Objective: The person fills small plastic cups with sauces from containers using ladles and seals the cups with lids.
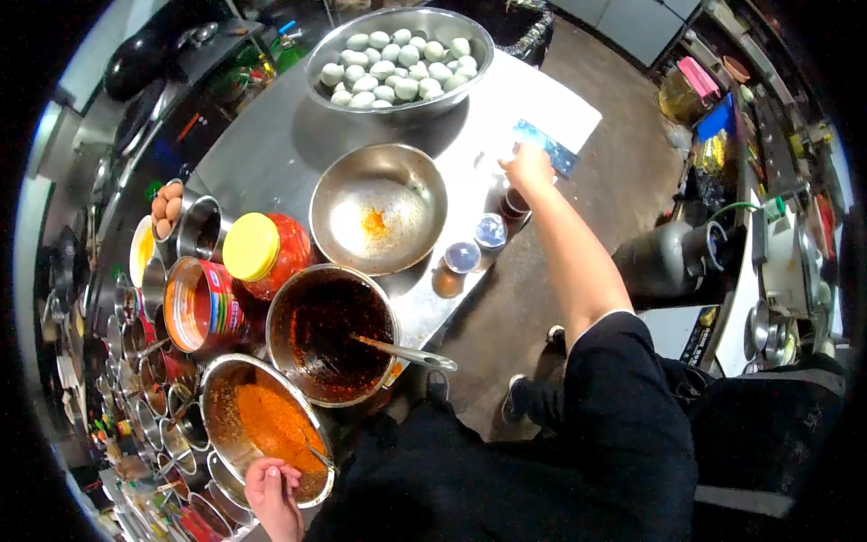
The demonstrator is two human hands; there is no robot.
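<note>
My right hand [527,167] reaches out over the far edge of the metal table, with its fingers drawn together. What they hold, if anything, I cannot make out. A blue printed card or packet [547,146] lies beside that hand. Several small lidded cups [490,231] stand along the table edge, below my right wrist. My left hand [273,492] is at the near rim of a metal bowl of orange powder [275,420], its fingers curled in. Whatever may be in them is hidden. A spoon [320,457] rests in the powder, close to those fingers.
A large bowl [318,83] of pale eggs sits at the back. Nearer are a shallow metal pan [411,244], a pot of dark red sauce [321,316] with a ladle [406,352], and a yellow-lidded jar [251,248]. Many small containers crowd the left. A gas cylinder [659,262] stands right.
</note>
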